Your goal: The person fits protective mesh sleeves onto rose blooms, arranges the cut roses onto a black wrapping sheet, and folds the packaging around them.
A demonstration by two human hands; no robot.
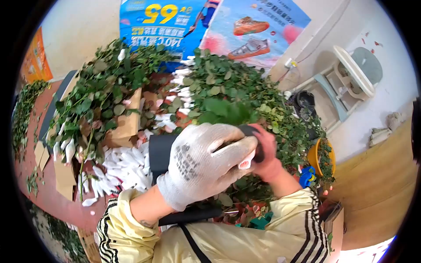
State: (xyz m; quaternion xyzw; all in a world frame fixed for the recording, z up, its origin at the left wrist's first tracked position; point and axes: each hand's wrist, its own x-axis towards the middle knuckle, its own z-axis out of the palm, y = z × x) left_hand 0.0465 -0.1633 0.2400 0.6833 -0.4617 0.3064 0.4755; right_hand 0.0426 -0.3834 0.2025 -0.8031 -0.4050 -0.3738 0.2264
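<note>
My left hand (204, 162), in a white knit glove with grey dots, is closed in the middle of the view. By its thumb and fingertips shows the pinkish tip of a rose (246, 162) in a white sleeve. Blurred green leaves (230, 111) stick out beyond the hands, apparently from the same stem. My right hand (268, 153), in a pink-red and black glove, is close against the left fingertips. Motion smears its fingers, so its grip is unclear. Below and left of my left hand lies a pile of white-sleeved rose heads (127, 164) on the reddish table (41, 171).
Leafy rose stems (237, 81) are heaped at the back and right; another bunch (105, 87) lies left over cardboard (127, 122). A black block-like object (158, 153) stands beside my left hand. At right are a yellow bucket (332, 158) and a white high chair (351, 72).
</note>
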